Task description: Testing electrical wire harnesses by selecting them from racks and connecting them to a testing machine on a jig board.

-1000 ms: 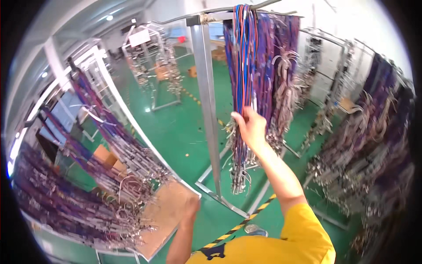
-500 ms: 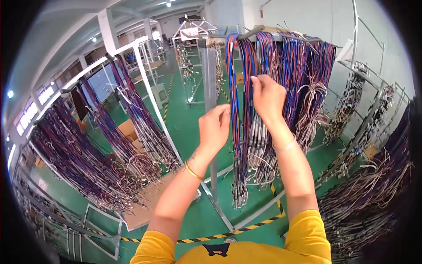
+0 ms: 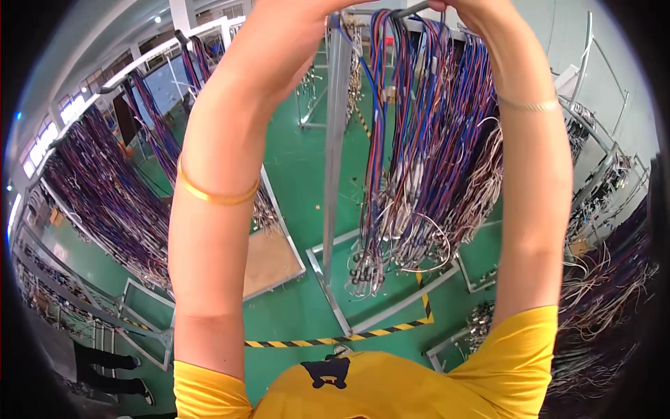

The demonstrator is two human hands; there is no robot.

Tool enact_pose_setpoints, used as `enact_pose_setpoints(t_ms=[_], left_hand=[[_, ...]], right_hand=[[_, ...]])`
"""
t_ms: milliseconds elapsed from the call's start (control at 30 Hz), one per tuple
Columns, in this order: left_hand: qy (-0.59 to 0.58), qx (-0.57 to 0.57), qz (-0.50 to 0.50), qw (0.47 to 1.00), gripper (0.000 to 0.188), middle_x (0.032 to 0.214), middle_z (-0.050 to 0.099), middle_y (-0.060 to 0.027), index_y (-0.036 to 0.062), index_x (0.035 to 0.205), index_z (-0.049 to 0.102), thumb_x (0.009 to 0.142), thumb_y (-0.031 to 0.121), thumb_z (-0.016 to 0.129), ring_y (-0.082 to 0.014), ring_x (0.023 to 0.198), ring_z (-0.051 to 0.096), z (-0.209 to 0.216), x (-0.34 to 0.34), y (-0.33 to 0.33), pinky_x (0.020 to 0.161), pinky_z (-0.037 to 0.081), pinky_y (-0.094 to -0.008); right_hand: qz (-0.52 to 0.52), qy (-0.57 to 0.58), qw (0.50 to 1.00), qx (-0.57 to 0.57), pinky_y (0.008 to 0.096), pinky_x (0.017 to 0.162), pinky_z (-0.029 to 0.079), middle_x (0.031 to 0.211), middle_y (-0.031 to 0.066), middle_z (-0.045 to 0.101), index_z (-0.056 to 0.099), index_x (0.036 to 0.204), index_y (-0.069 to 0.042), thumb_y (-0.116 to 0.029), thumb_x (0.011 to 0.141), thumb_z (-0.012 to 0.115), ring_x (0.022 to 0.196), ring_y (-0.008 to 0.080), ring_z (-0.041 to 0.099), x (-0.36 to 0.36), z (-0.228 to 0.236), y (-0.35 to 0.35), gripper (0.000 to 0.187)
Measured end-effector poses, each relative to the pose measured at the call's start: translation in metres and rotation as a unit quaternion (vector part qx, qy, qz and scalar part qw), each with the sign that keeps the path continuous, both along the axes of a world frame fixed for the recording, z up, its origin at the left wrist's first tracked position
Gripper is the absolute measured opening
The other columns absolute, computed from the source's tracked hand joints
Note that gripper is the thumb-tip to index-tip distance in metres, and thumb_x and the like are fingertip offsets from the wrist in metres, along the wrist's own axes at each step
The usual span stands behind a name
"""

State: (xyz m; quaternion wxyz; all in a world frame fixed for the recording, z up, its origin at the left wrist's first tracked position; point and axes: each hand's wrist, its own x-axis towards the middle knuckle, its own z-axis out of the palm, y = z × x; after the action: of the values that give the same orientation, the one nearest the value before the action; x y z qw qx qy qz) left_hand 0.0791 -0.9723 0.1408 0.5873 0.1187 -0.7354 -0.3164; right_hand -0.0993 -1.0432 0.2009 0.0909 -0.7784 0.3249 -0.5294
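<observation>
Long bundles of blue, red and black wires, a wire harness [image 3: 380, 105], hang over a grey metal hook [image 3: 412, 10] on the rack in front of me. Both my arms are raised high. My left hand [image 3: 314, 7] is at the top edge beside the rack's upright post [image 3: 338, 126], its fingers mostly cut off. Close to the hook's tip, above the hanging wires, is my right hand [image 3: 474, 8]. A fingertip shows there, but the rest of its grip is out of the picture. Metallic connectors [image 3: 366, 272] dangle at the bundle's lower end.
More wire bundles hang on a white rack [image 3: 105, 167] at left and in a dark mass [image 3: 607, 300] at right. Black-and-yellow tape [image 3: 335, 341] and the rack's base bar [image 3: 412, 300] cross the green floor. A person's legs [image 3: 105, 363] show at lower left.
Both hands have risen from the middle of the hanging wires to the top edge near the hook. The view has tilted down, and a person's legs have appeared at lower left.
</observation>
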Motion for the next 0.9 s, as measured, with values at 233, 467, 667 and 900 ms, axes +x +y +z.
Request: enact_pose_setpoints(t_ms=[233,467,667,900], left_hand=[[-0.151,0.032,-0.061,0.986,0.033,0.087,0.065,-0.0101,-0.0070,0.114,0.056,0.087,0.014,0.057,-0.0155,0.082,0.059,-0.039,-0.025,-0.024,0.076,0.045,-0.0276],[0.193,0.063,-0.145,0.968,0.050,0.099,0.065,-0.0136,0.0007,0.126,0.049,0.089,0.033,0.062,-0.0254,0.095,0.060,-0.179,-0.031,-0.006,0.088,0.045,-0.0390],[0.252,0.188,-0.186,0.931,0.035,0.058,0.027,0.0046,0.0162,0.071,0.040,0.099,0.037,0.047,-0.0099,0.048,0.024,-0.224,0.041,0.068,0.044,0.023,-0.0260],[0.290,0.083,-0.138,0.943,0.034,0.060,0.032,0.0032,0.0131,0.065,0.035,0.097,0.017,0.045,-0.0090,0.049,0.025,-0.094,0.204,0.272,0.039,0.018,-0.0242]], right_hand=[[0.330,-0.125,0.935,0.030,0.0199,0.036,0.023,0.052,-0.0036,0.041,0.060,0.084,0.002,-0.017,0.098,0.053,0.041,0.0041,0.032,-0.016,0.009,0.038,0.024],[0.390,-0.141,0.890,0.190,0.0214,0.036,0.023,0.057,-0.0042,0.041,0.054,0.085,0.001,-0.019,0.099,0.049,0.043,0.0052,0.026,0.028,-0.061,0.063,0.025],[0.542,-0.173,0.809,0.148,0.0351,0.078,0.032,0.100,0.0080,0.051,0.048,0.116,-0.002,-0.033,0.097,0.048,0.090,0.0203,0.042,0.109,-0.154,0.045,0.036],[0.097,0.459,0.871,-0.148,0.0383,0.074,0.046,0.064,0.0060,0.063,0.069,0.078,-0.015,-0.041,0.092,0.051,0.075,0.0249,0.065,0.106,-0.418,0.078,0.034]])
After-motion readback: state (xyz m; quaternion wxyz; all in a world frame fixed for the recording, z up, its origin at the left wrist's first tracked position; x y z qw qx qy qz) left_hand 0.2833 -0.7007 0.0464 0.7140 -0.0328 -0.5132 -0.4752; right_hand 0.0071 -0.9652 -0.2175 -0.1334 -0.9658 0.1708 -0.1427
